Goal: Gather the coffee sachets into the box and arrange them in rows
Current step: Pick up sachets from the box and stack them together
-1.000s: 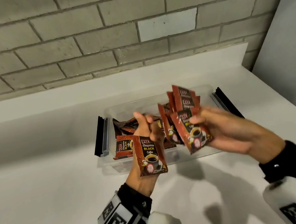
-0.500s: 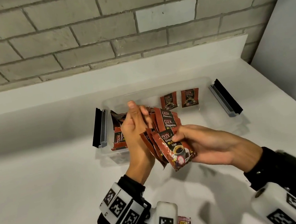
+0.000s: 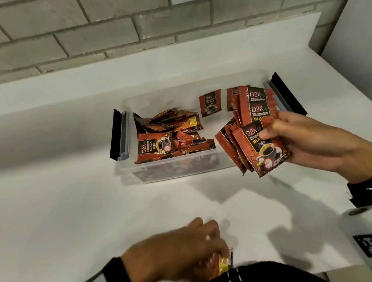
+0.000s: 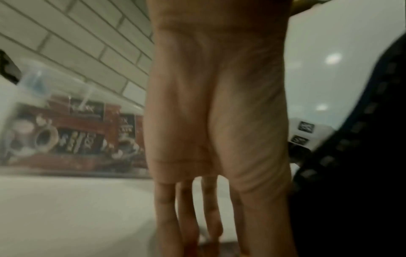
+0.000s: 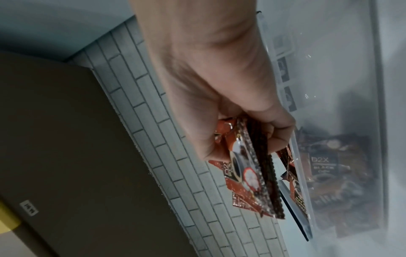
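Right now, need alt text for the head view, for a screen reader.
A right hand grips a fanned bunch of red coffee sachets over a clear plastic box on a white table; the box holds a loose sachet pile. The left hand reaches for a stray sachet at the near edge.

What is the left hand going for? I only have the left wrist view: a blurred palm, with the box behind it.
Observer: In the head view the left hand is at the table's near edge, fingers on a stray sachet. It is too blurred to tell whether the hand grips it.
Operator: And the other hand?
Observer: The right hand holds a fanned bunch of sachets over the right end of the box.
Operator: Any rows started?
Observer: Only two sachets sit side by side at the far wall. The rest lie in a loose heap at the left end.
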{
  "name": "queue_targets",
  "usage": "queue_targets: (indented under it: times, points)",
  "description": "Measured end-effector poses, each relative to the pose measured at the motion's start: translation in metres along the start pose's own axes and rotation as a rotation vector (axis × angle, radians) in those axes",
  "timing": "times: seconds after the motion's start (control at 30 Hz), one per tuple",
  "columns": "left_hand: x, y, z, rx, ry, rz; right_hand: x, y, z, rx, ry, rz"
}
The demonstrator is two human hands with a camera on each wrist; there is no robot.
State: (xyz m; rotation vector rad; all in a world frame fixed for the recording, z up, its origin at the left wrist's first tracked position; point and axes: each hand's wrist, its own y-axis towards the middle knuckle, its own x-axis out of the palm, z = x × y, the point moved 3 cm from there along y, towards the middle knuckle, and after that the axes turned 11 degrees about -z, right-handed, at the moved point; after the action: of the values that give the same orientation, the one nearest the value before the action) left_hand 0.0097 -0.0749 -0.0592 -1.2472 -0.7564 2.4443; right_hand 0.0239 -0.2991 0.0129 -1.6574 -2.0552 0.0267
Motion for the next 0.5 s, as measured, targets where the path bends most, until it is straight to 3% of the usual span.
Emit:
queue_targets:
  times: [0.2,0.37,0.43,0.5]
  points:
    - [0.013,-0.004,-0.003,-0.080,0.193,0.052,0.001,-0.005,0.008,0.017,-0.057,0.010]
    - [0.000,-0.010,-0.010,-0.096,0.105,0.142,0.001,-0.005,0.007,0.014,-0.025,0.030]
    - [-0.005,-0.014,-0.017,-0.164,0.037,0.241,0.001,-0.006,0.006,0.019,-0.037,0.038]
    - [-0.014,-0.017,-0.018,-0.202,-0.079,0.440,0.000,-0.007,0.005,0.018,-0.041,0.050]
